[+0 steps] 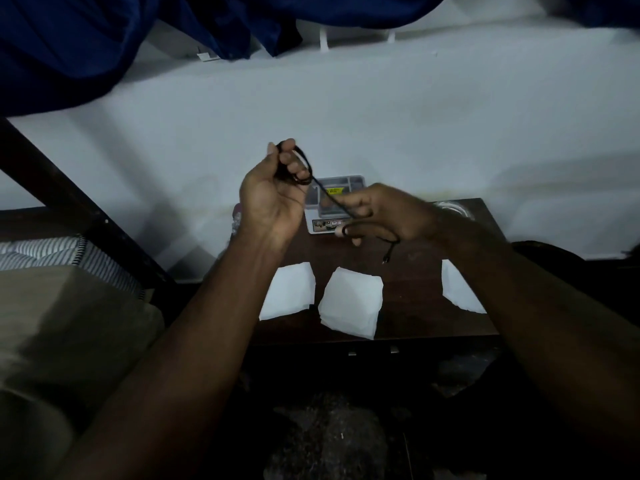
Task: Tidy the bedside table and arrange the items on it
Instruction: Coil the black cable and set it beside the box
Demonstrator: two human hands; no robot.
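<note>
Both hands hold a thin black cable [327,195] above the dark wooden bedside table [408,327]. My left hand [273,192] is raised with loops of the cable wound around its fingers. My right hand [384,213] pinches the stretched length lower down, and the cable's plug end [387,257] dangles below it. Three white folded tissues lie on the table: one on the left [289,291], one in the middle [351,303], one on the right [457,287] partly under my right forearm.
A grey compartment tray [356,180] with small items stands at the table's back against the white wall. A glass dish [453,207] shows at the back right. A bed with striped pillow [45,251] and dark frame lies left. Blue curtains hang above.
</note>
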